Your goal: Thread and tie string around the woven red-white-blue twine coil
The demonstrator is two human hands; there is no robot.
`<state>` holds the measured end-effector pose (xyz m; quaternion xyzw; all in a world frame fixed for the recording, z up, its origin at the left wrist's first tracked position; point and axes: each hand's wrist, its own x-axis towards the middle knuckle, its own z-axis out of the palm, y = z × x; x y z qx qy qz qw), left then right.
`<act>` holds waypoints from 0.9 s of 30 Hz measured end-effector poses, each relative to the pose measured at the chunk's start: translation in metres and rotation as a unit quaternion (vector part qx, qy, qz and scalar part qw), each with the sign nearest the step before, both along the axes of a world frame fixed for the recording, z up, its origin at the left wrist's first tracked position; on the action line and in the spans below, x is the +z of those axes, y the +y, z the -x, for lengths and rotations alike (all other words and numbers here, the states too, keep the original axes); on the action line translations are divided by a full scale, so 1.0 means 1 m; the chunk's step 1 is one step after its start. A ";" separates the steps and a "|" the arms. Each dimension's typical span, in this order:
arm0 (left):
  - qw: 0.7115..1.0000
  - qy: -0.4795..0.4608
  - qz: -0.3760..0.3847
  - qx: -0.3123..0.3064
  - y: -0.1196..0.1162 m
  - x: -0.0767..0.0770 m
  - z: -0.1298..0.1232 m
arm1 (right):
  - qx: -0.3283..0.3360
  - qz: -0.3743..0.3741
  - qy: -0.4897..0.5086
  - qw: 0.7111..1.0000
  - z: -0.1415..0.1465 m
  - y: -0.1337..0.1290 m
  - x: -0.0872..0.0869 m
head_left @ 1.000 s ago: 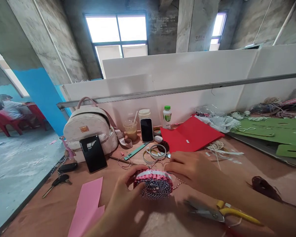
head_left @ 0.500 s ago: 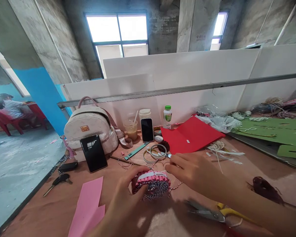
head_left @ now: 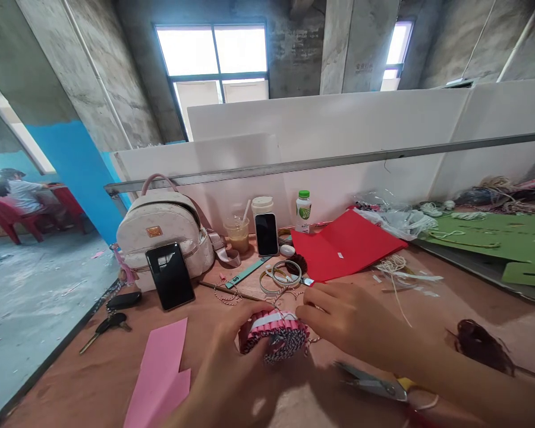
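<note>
White panels (head_left: 361, 131) back our tabletop (head_left: 84, 386); well in from its left edge, our left hand (head_left: 232, 351) grips the pink-and-navy coil (head_left: 290, 343), seemingly steadying it; beside it our right hand (head_left: 343, 315) bends its fingers, possibly pinching; we can't tell.

Looks like a craft workshop in a pretty raw building: bare concrete column (head_left: 356, 35) and a window (head_left: 187, 50) way beyond the hands, plus a blue-painted pillar (head_left: 69, 166) far off to the left of the left hand (head_left: 236, 351). The workbench (head_left: 89, 386) kinda gives it away: scissors (head_left: 378, 384) on the near side of the right hand (head_left: 343, 312), tangled cream cord (head_left: 392, 264) past it, pink paper (head_left: 158, 365) left of the other hand. A person (head_left: 20, 193) sits in a red chair (head_left: 11, 220) even farther left.
</note>
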<state>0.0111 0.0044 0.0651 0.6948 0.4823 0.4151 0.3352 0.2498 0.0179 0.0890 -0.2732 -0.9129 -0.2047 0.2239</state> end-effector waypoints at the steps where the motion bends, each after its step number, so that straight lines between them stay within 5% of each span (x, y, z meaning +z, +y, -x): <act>1: 1.000 0.005 0.003 0.005 -0.001 0.002 -0.002 | 0.003 0.012 0.009 1.000 0.000 0.000 0.000; 7: 0.999 -0.014 0.036 0.007 -0.002 0.002 -0.006 | 0.024 0.145 0.097 0.984 0.004 0.002 -0.007; 13: 0.998 -0.010 0.054 0.003 -0.003 -0.002 -0.005 | 0.054 0.310 0.205 0.927 0.006 0.000 -0.011; 27: 0.996 0.064 -0.047 -0.031 -0.012 0.001 -0.006 | 0.052 0.352 0.281 0.891 0.013 0.003 -0.019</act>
